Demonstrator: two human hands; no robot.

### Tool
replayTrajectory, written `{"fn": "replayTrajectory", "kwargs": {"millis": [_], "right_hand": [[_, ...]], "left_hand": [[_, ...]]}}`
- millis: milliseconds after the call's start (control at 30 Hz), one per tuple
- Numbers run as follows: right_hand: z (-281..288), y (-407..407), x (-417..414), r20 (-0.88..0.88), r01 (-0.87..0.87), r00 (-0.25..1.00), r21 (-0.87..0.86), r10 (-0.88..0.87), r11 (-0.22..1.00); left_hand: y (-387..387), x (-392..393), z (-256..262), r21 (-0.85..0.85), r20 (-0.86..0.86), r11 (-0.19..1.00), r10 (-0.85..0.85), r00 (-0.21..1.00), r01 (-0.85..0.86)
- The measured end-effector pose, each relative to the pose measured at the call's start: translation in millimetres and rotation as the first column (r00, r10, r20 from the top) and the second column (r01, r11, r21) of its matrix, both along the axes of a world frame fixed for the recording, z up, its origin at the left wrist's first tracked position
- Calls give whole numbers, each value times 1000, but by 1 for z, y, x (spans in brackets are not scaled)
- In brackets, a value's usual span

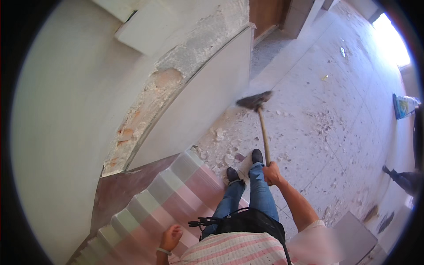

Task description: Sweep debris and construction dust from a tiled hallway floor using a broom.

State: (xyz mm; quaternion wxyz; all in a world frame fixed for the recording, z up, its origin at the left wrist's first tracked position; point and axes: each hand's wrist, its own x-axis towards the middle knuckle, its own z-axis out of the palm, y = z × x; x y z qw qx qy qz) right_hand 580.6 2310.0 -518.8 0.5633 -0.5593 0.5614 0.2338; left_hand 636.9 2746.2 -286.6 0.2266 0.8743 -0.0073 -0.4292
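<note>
My right hand point(272, 173) grips the lower end of a wooden handle point(264, 134). At the handle's far end is a dark, wide tool head point(254, 100), blurred, so its exact kind is unclear. The head is close to the foot of the wall panel point(202, 96), above the dusty floor; contact cannot be told. My left hand point(171, 236), with a light band at the wrist, hangs over the stairs point(175, 190) at my left, fingers loosely curled and nothing seen in it. Along the wall, a chipped strip point(145, 106) bares rough mortar and bits of brick above the panel.
Broken plaster point(218, 134) lies around my dark shoes point(257, 156), and more rubble point(324, 124) is scattered over the floor tiles. A white box point(145, 29) juts from the wall. Another person's leg point(405, 180) and a printed bag point(404, 106) are at the right; a flat board point(356, 237) lies behind.
</note>
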Motion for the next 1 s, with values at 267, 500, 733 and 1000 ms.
{"fn": "replayTrajectory", "kwargs": {"millis": [267,500,733,1000], "right_hand": [[-87,91,48,-81,-77,993,37,80,996],[-54,80,-25,32,-613,789,-28,614,790],[-38,85,-11,-86,-150,986,-49,146,987],[-124,182,-9,-92,-582,806,53,584,811]], "left_hand": [[44,-34,-14,59,-13,997,55,998,-54],[73,-48,-33,3,39,1000,28,999,-28],[112,-83,-55,-14,-33,987,162,986,-163],[136,-115,-68,41,-90,976,216,972,-213]]}}
